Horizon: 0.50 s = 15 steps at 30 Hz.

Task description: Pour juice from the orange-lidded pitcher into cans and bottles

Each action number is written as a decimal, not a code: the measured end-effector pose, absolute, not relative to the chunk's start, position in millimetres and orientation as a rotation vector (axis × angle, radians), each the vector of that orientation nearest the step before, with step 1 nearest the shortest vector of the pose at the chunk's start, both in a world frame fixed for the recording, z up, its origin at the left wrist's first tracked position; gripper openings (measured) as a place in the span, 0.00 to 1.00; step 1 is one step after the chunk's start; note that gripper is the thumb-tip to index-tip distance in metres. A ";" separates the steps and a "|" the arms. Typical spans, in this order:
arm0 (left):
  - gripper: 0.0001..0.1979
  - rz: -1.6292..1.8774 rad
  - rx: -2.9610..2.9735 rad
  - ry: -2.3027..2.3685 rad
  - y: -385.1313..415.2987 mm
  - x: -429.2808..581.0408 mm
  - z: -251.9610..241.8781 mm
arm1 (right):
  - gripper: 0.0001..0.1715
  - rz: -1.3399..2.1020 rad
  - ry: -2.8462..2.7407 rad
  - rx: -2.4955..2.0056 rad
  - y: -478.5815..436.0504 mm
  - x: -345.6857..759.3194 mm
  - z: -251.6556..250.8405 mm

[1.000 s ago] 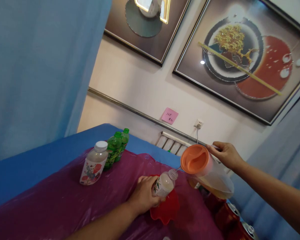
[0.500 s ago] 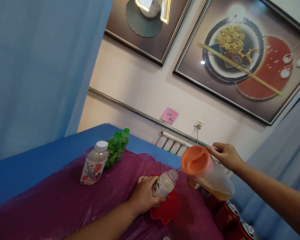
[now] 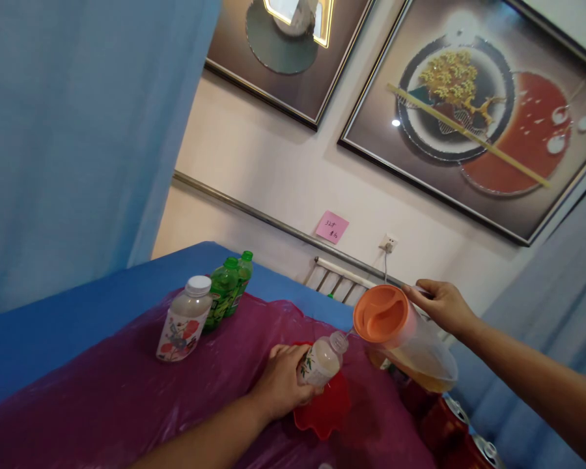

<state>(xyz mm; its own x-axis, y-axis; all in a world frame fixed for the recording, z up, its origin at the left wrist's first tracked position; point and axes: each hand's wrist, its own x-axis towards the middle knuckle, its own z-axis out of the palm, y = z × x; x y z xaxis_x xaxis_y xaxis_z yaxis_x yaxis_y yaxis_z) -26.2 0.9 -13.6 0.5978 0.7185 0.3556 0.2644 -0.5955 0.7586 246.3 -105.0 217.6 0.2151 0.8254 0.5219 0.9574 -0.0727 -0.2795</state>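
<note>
fingers point(image 3: 293, 353) of my left hand point(image 3: 279, 384) clasp the leaf-printed bottle point(image 3: 322, 361) over a red dish point(image 3: 325, 410), my right hand point(image 3: 444, 304) grips the orange-lidded pitcher point(image 3: 410, 348), the pink note point(image 3: 332, 227) barely legible from here.

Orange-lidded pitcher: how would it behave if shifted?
The orange-lidded pitcher likely feels bottom-heavy, with amber liquid lying toward its bottom end. It may twist, being tilted and held from one side by the right hand. Its undented shape suggests stiffness.
</note>
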 end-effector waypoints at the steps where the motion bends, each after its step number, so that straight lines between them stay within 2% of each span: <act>1: 0.35 0.875 2.158 0.777 1.4 -26.1 -13.7 | 0.34 -0.309 -1.644 -1.927 -105.0 246.5 217.6; 15: 0.33 0.863 2.175 0.763 2.3 -26.5 -12.9 | 0.33 -0.310 -1.643 -1.910 -106.5 247.8 216.2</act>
